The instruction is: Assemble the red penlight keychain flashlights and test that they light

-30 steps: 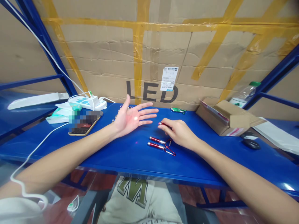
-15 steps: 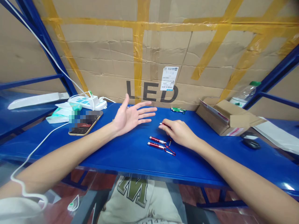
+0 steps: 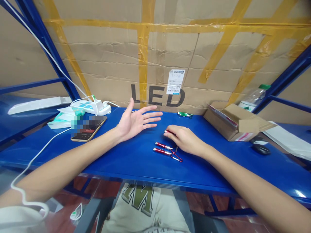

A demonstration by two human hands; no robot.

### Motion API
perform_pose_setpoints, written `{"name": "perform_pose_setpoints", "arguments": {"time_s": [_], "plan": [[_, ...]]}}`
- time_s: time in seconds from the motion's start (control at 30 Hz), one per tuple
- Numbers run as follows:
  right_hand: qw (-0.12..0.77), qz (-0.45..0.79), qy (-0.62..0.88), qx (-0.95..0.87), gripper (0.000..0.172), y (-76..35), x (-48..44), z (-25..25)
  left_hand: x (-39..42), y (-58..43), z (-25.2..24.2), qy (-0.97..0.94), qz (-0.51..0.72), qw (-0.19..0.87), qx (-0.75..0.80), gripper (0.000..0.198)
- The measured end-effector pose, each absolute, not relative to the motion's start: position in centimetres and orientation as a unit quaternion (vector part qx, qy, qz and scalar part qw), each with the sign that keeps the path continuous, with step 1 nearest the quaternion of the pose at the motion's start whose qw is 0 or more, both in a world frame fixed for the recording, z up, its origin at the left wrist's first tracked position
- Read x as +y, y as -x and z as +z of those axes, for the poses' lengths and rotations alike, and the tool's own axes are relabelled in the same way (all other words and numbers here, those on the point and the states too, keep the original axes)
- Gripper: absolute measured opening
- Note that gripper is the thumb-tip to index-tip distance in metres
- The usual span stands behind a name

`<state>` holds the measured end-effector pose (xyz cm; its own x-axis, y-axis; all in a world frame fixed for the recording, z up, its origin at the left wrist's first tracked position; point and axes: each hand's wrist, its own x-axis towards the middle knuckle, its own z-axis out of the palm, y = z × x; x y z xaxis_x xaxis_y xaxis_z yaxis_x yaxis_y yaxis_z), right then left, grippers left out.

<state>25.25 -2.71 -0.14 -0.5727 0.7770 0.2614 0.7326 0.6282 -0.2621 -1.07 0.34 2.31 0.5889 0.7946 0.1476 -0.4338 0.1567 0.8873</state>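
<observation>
My left hand is held over the blue table, palm up, fingers spread, holding nothing. To its right, my right hand is closed around a red penlight; only its silver tip and a bit of red show past the fingers. Just below that hand lie two more red penlights, an upper one and a lower one, side by side with their red carabiner clips pointing right. Green penlights rest at the back of the table, near the cardboard.
On the left are a phone, a white power strip with cables and a tissue pack. At the right stand an open cardboard box, a black mouse and a plastic bottle. Cardboard rises behind.
My right hand has shifted very slightly left, and less of the red penlight shows past its fingers. My left hand stays spread in nearly the same place.
</observation>
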Motion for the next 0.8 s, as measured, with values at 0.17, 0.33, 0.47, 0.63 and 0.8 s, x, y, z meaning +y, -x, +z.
{"name": "perform_pose_setpoints", "arguments": {"time_s": [0.17, 0.33, 0.47, 0.63, 0.8], "plan": [[0.155, 0.057, 0.395, -0.904, 0.028, -25.6, -2.5, -0.8, 0.2, 1.0, 2.4, -0.504, 0.417, 0.731, 0.194, 0.098], [0.154, 0.060, 0.369, -0.914, 0.028, -25.6, -2.5, -0.7, 0.1, 0.9, 2.4, -0.514, 0.416, 0.724, 0.196, 0.098], [0.167, 0.051, 0.368, -0.913, 0.026, -25.4, -2.7, -0.4, 0.1, 1.0, 2.3, -0.518, 0.414, 0.721, 0.199, 0.097], [0.179, 0.065, 0.340, -0.921, 0.030, -24.9, -3.5, 0.4, 0.2, 1.0, 2.3, -0.518, 0.415, 0.721, 0.199, 0.097], [0.143, 0.088, 0.312, -0.935, 0.025, -24.7, -3.8, 0.4, 0.2, 0.9, 2.2, -0.518, 0.415, 0.719, 0.206, 0.095]]}}
